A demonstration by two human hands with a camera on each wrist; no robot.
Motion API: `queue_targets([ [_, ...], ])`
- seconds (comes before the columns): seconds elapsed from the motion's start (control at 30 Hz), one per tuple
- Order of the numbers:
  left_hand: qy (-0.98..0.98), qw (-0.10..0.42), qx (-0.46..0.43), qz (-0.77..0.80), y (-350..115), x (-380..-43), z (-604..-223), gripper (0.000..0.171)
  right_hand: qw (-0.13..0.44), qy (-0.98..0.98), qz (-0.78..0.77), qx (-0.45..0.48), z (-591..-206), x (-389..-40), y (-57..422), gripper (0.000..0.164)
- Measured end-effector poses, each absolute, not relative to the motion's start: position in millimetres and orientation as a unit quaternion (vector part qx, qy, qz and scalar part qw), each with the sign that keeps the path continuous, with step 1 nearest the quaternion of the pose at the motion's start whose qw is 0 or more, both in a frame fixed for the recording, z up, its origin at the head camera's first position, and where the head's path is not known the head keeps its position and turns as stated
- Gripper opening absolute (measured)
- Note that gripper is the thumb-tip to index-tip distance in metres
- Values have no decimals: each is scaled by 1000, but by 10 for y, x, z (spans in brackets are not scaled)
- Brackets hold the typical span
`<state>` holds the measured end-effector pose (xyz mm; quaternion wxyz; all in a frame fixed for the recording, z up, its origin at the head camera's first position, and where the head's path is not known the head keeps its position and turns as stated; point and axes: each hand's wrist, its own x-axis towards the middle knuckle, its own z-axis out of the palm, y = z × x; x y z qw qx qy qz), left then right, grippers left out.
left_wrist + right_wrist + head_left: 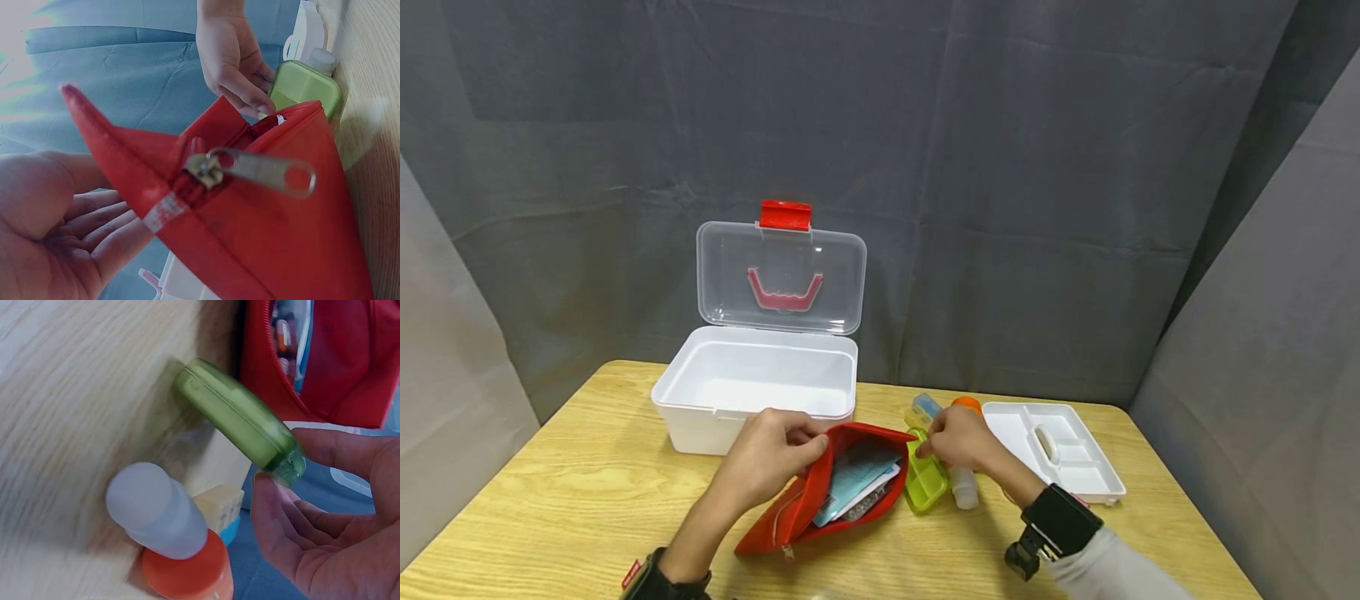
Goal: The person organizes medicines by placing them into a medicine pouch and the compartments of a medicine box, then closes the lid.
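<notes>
My left hand (771, 458) holds the rim of a red zippered pouch (790, 518), whose mouth gapes toward the right. Inside the pouch lie pale blue packets (859, 477) and, in the right wrist view, some small brown vials (284, 339). Between thumb and fingers, my right hand (962, 439) pinches one end of a green translucent pill box (234, 415). That box is tilted just beside the pouch opening. A white bottle (140, 497) and an orange-lidded container (187, 569) are close to the right hand.
Behind the left hand stands a white box (752, 375) with its clear lid (842, 275) raised. A white divided tray (1093, 454) lies at the right of the wooden table (587, 483). Beyond the right hand is a small blue-and-yellow case (925, 407).
</notes>
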<state>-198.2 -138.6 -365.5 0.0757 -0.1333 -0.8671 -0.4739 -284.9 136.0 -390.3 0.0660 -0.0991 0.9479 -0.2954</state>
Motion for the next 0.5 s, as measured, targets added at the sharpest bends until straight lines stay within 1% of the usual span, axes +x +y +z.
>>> queue_targets([
  [0.17, -871, 79, -133, -466, -1390, -1984, -3657, 8, 53, 945, -306, -106, -3807, -2808, 1409, 45],
  [0.5, -872, 78, -132, -465, -1390, -1984, -3658, 8, 41, 945, -312, -90, -3675, -2760, 1517, 24],
])
